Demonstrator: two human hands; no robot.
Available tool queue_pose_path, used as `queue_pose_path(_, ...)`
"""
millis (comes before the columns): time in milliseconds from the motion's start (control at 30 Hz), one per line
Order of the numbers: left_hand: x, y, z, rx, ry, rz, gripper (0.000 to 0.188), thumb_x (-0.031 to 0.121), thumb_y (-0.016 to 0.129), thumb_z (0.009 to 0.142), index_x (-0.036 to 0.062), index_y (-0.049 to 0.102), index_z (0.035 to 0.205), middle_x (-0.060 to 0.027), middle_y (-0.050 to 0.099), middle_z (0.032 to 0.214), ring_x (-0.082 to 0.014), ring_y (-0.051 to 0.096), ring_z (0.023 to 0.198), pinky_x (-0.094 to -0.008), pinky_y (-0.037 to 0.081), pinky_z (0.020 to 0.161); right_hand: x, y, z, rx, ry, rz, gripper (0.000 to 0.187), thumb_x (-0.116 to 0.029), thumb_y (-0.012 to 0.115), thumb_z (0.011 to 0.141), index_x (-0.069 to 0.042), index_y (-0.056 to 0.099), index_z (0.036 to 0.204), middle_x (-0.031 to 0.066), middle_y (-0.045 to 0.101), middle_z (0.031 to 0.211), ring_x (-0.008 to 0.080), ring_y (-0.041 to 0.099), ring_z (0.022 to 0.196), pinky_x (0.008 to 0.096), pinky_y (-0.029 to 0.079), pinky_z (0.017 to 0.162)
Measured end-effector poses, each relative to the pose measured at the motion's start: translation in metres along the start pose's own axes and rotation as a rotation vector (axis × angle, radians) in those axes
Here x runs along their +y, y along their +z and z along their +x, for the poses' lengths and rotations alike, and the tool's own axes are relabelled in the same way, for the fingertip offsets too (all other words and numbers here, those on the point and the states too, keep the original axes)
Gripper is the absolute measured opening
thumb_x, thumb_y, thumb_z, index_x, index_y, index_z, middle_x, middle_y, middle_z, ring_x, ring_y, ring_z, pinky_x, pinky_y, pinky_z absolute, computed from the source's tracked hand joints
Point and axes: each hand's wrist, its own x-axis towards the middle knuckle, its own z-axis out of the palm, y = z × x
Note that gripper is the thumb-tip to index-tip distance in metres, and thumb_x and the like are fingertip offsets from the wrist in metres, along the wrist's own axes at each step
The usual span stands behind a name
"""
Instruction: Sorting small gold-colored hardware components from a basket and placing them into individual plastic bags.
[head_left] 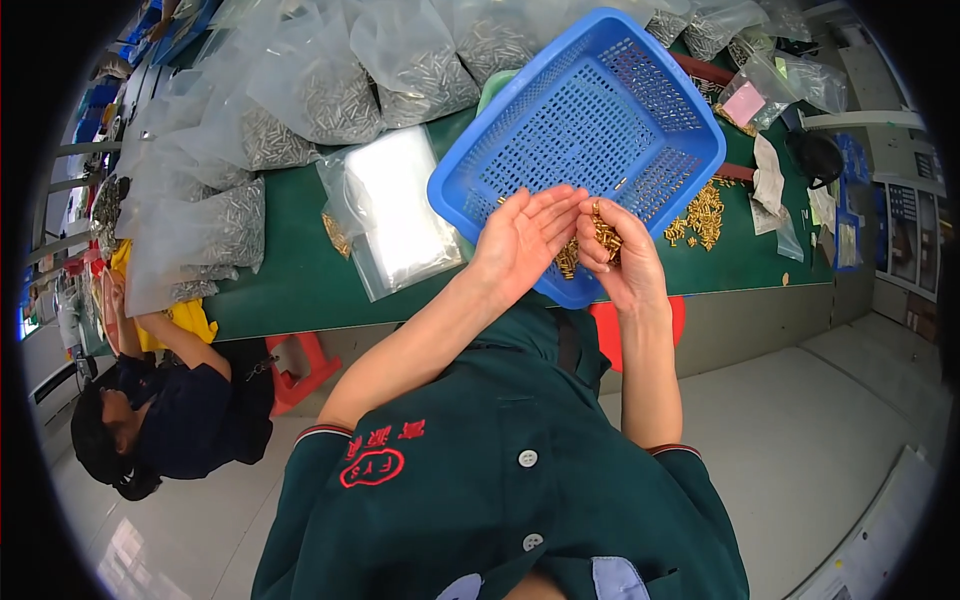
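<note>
- In the head view I'm counting two bare hands, a left hand (pixel 518 238) and a right hand (pixel 630 262), plus one blue basket (pixel 575 120).
- One stack of clear bags (pixel 395 205) is lying left of the basket, and at least six bags of silver pins (pixel 420 82) are crowding the back and left.
- Two red stools (pixel 303 372) are showing, one partly hidden behind the right forearm.
- A green table (pixel 290 285) is carrying the goods; a pale floor (pixel 740 385) is spreading below, and one co-worker (pixel 195 420) is reaching toward the table's left end.
- The right hand is curling around brass pieces (pixel 605 238), too many to count, over the basket's near end.
- The left hand is holding nothing, palm up, fingers extending toward the right hand.
- More brass pieces are lying between the wrists and, heaped, on the table to the right.
</note>
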Motion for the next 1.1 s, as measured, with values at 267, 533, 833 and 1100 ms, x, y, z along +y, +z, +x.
queue_pose_path(267, -0.002, 0.001, 0.001, -0.007, -0.019, 0.006, 0.042, 0.029, 0.025, 0.091, -0.0039, 0.042, 0.112, -0.0175, 0.044, 0.121, -0.0237, 0.042, 0.114, -0.0357, 0.030, 0.100, 0.000, 0.002, -0.003, -0.002, -0.035, -0.091, 0.015, -0.012, 0.051, 0.083, 0.001, 0.056, 0.086, 0.0032, 0.053, 0.066, 0.0044, 0.037, 0.045, 0.0182, 0.028, 0.040)
queue_pose_path(533, 0.000, 0.004, 0.001, -0.040, -0.022, -0.013, 0.042, 0.030, 0.023, 0.092, -0.0035, 0.041, 0.110, -0.0175, 0.044, 0.120, -0.0240, 0.042, 0.113, -0.0359, 0.031, 0.099, -0.002, 0.008, -0.005, -0.066, -0.060, -0.069, 0.019, -0.013, 0.046, 0.084, 0.003, 0.056, 0.090, 0.0041, 0.051, 0.066, 0.0053, 0.036, 0.045, 0.0184, 0.027, 0.039)
queue_pose_path(833, 0.000, 0.002, 0.000, -0.066, -0.007, -0.009, 0.043, 0.030, 0.022, 0.092, -0.0037, 0.043, 0.110, -0.0166, 0.045, 0.120, -0.0237, 0.042, 0.113, -0.0362, 0.032, 0.099, -0.003, 0.014, -0.007, -0.098, 0.006, -0.052, 0.022, -0.015, 0.045, 0.086, 0.004, 0.054, 0.093, 0.0022, 0.047, 0.060, 0.0056, 0.034, 0.043, 0.0189, 0.026, 0.038)
queue_pose_path(1100, -0.001, 0.001, -0.001, -0.079, -0.006, -0.015, 0.044, 0.031, 0.023, 0.092, -0.0040, 0.042, 0.111, -0.0170, 0.045, 0.120, -0.0233, 0.043, 0.112, -0.0359, 0.032, 0.098, -0.003, 0.017, -0.009, -0.101, -0.019, -0.114, 0.019, -0.015, 0.047, 0.086, 0.002, 0.056, 0.091, 0.0002, 0.045, 0.057, 0.0047, 0.032, 0.042, 0.0188, 0.024, 0.039)
